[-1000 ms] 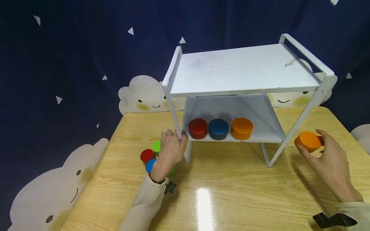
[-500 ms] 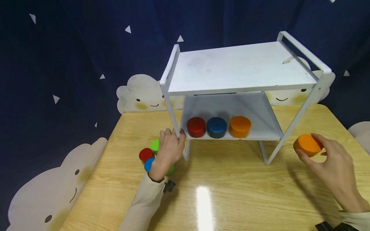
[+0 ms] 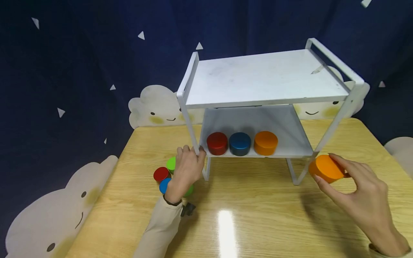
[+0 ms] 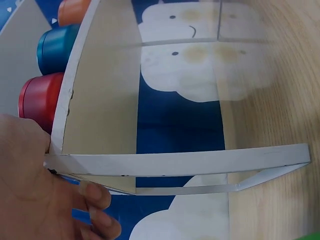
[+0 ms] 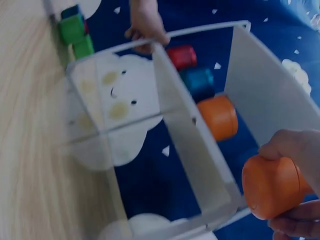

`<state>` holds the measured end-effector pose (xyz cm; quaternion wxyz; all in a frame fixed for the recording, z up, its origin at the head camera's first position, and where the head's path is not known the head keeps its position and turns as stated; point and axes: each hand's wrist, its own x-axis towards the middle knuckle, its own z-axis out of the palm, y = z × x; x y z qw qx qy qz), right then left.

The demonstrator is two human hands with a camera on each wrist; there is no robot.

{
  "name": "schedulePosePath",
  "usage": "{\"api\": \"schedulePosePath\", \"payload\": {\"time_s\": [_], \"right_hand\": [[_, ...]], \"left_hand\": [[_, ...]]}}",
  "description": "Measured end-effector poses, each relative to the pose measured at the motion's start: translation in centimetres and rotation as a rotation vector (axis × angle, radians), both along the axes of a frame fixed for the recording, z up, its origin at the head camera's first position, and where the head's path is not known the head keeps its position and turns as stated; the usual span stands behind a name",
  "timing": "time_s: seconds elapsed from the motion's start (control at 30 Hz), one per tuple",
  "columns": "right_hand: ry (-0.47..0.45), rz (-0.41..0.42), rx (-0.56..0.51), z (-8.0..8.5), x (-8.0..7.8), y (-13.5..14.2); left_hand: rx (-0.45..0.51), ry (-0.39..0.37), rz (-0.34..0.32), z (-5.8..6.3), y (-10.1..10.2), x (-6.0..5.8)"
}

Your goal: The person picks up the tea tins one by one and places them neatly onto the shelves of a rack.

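A white two-tier rack (image 3: 264, 79) stands on the table. My left hand (image 3: 184, 171) grips its front left post (image 3: 190, 127) beside the lower shelf, fingers curled behind the metal in the left wrist view. On that shelf, from left to right, sit a red round tin (image 3: 217, 144), a blue round tin (image 3: 240, 144) and an orange round tin (image 3: 266, 144). My right hand (image 3: 364, 195) pinches a second orange round tin (image 5: 270, 187) between thumb and fingers, tilted, in the air. In the head view this tin overlaps the rack's front right leg (image 3: 304, 172).
Left of the rack, partly behind my left wrist, several small round pieces lie together: green (image 3: 171, 164), red (image 3: 161, 174) and blue (image 3: 164, 185). The wooden table (image 3: 258, 222) meets a dark blue curtain (image 3: 80, 71) with cloud cutouts (image 3: 158, 98) behind.
My right hand has carried the orange tin left, from beside the rack to its front right leg, and turned it somewhat. My left hand keeps its grip on the post.
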<state>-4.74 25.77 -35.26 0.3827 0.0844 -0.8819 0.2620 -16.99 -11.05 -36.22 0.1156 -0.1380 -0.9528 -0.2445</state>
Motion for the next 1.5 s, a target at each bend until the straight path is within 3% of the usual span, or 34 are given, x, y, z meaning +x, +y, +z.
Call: {"api": "schedulePosePath", "payload": {"time_s": [0.23, 0.53, 0.8, 1.2, 1.43, 1.5], "right_hand": [[0.032, 0.067, 0.062, 1.2, -0.5, -1.7], [0.047, 0.123, 0.112, 1.4, -3.2, -3.3], [0.019, 0.058, 0.18, 1.5, -4.6, -4.6], [-0.019, 0.01, 0.164, 1.3, -5.8, -5.1], [-0.032, 0.003, 0.177, 1.6, -5.6, -4.9], [0.015, 0.015, 0.16, 1.6, -4.9, -4.6]], "left_hand": [[-0.02, 0.023, -0.015, 0.2, -0.1, 0.1], [-0.005, 0.04, -0.01, 0.1, 0.0, 0.1], [0.023, 0.043, -0.015, -0.1, -0.1, 0.0], [0.024, 0.046, -0.018, -0.2, 0.0, 0.0], [0.023, 0.04, -0.023, -0.2, 0.0, -0.2], [0.026, 0.031, -0.019, -0.2, 0.0, -0.1]]}}
